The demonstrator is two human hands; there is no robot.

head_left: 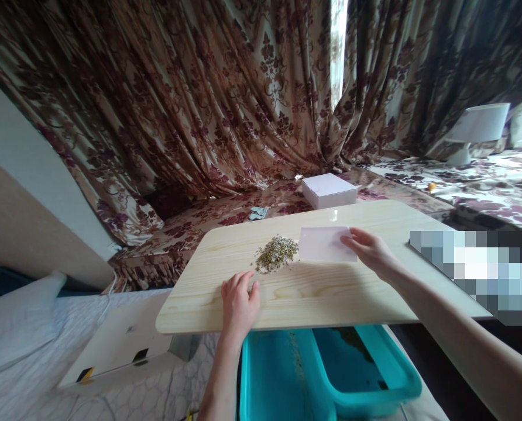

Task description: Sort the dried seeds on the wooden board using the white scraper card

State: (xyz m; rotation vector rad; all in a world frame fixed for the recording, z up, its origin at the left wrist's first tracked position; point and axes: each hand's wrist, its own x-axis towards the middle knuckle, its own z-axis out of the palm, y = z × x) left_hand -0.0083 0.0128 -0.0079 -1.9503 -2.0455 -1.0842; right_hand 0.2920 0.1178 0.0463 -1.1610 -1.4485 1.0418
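A small heap of dry greenish bits [276,253] lies in the middle of a pale wooden table top [322,292]. Just right of the heap is a flat white plastic card [325,244]. My right hand [373,252] grips the card's right edge with thumb and fingers. My left hand [239,301] rests on the table near its front edge, fingers curled down on the wood, just below and left of the heap. It holds nothing.
Two turquoise plastic tubs [331,374] sit under the table's front edge. A white box [329,190] lies beyond the table on a patterned cover. Heavy floral curtains [226,99] hang behind. A white lamp [476,128] stands far right; a pillow [19,321] at left.
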